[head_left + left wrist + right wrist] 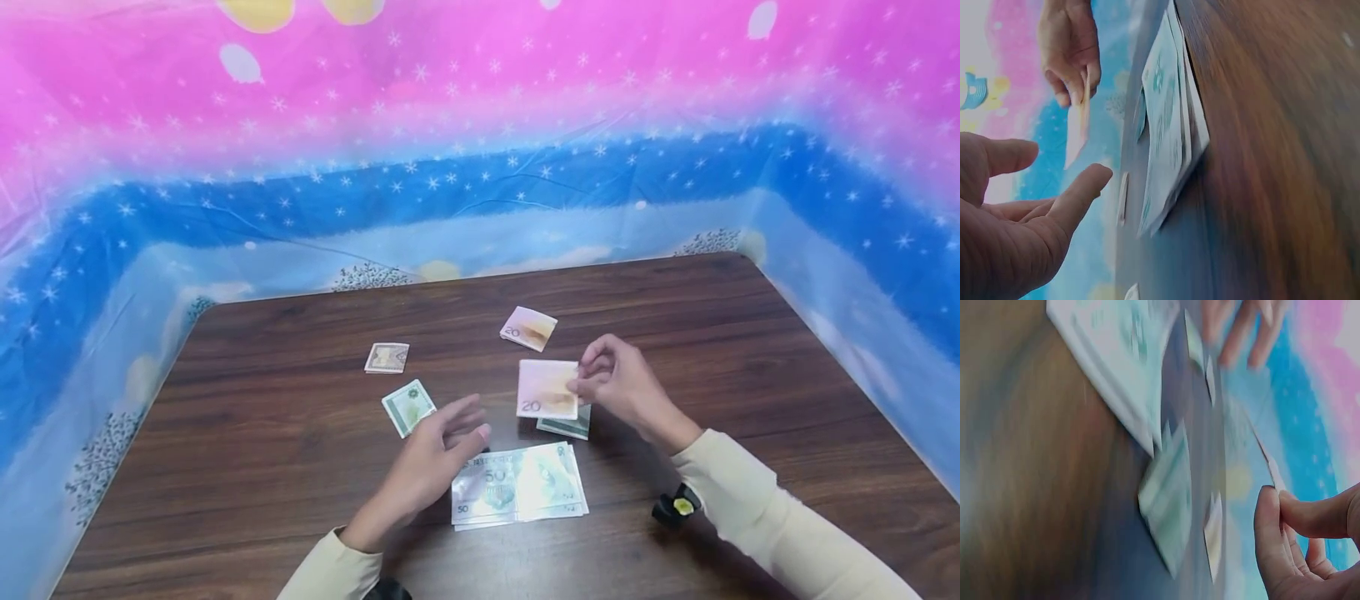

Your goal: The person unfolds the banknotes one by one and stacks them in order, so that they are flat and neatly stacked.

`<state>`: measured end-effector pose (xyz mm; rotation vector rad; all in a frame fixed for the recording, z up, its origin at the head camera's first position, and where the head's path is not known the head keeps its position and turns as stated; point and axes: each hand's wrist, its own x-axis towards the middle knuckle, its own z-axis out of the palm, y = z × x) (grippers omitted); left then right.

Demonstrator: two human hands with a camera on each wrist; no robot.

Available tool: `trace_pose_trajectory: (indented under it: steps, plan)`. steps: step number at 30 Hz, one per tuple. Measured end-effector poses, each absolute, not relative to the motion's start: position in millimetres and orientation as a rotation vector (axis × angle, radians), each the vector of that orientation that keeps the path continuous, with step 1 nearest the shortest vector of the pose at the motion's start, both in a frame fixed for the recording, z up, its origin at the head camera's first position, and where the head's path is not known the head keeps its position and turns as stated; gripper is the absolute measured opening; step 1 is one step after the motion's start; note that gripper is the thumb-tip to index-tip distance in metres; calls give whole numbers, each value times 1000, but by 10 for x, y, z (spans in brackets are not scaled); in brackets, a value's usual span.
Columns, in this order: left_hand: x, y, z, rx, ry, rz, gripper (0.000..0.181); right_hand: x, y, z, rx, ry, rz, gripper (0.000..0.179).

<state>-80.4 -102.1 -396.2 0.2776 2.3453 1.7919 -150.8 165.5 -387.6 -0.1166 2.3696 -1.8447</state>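
Observation:
My right hand (pixel 626 383) pinches the right edge of a folded pink and yellow 20 banknote (pixel 542 387) between thumb and fingers, held up above the table. It partly covers a folded green banknote (pixel 570 425) in the head view. With fingers apart and holding nothing, my left hand (pixel 435 450) hovers at the left end of a stack of unfolded 50 banknotes (pixel 517 487). Beyond its fingers lies another folded green banknote (pixel 407 406), partly hidden by the hand. The left wrist view shows the left thumb and fingers (pixel 1079 194) spread, facing the pinched note.
Farther back on the dark wooden table (pixel 262 467) are a folded brown banknote (pixel 387 358) and a second folded pink 20 banknote (pixel 529 327). A pink and blue snowflake-patterned cloth (pixel 450 150) hangs round the table's back and sides.

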Motion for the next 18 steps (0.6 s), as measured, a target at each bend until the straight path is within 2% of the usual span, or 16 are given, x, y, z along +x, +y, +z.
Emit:
trace_pose_trajectory:
  steps: [4, 11, 14, 18]
  plan:
    - [-839, -968, -3964, 157, 2089, 1934, 57, -1367, 1476, -3935, -162, 2223, -1877, 25]
    - [-848, -923, -3924, -3, 1911, 2095, 43, -1254, 1282, -3969, -137, 2150, -1838, 17]
    - [-842, -924, -3904, -3, 1894, 2116, 43, -1228, 1254, -3954, -125, 2180, -1783, 25]
    - [-845, -925, -3896, 10, 1860, 2115, 46, -1173, 1220, -3931, -157, 2130, -1761, 46]
